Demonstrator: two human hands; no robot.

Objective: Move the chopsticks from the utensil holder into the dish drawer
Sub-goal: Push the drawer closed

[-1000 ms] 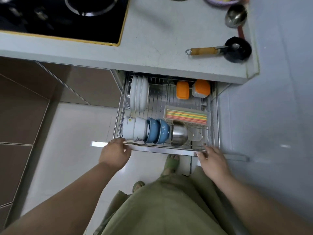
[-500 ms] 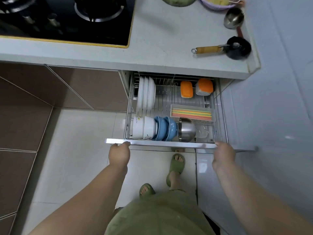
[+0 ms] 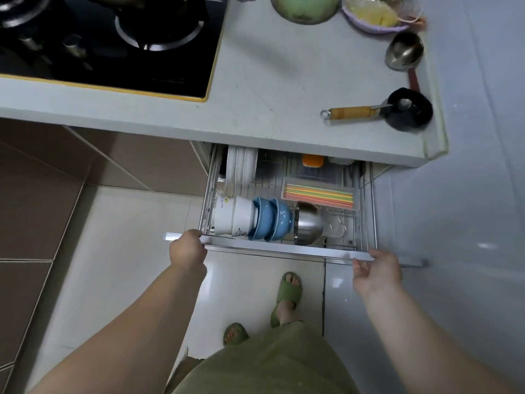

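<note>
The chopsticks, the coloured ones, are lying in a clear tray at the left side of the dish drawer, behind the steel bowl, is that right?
Not quite. The head view shows the chopsticks in their clear tray at the right side of the dish drawer, behind the steel bowl.

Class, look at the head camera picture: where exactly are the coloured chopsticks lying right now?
The chopsticks lie flat in a clear tray inside the open drawer, toward its right rear, just behind the steel bowl.

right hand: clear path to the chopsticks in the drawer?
Probably yes. The chopsticks lie in an open tray, nothing over them, just behind the steel bowl. The right hand is on the drawer front rail.
</note>
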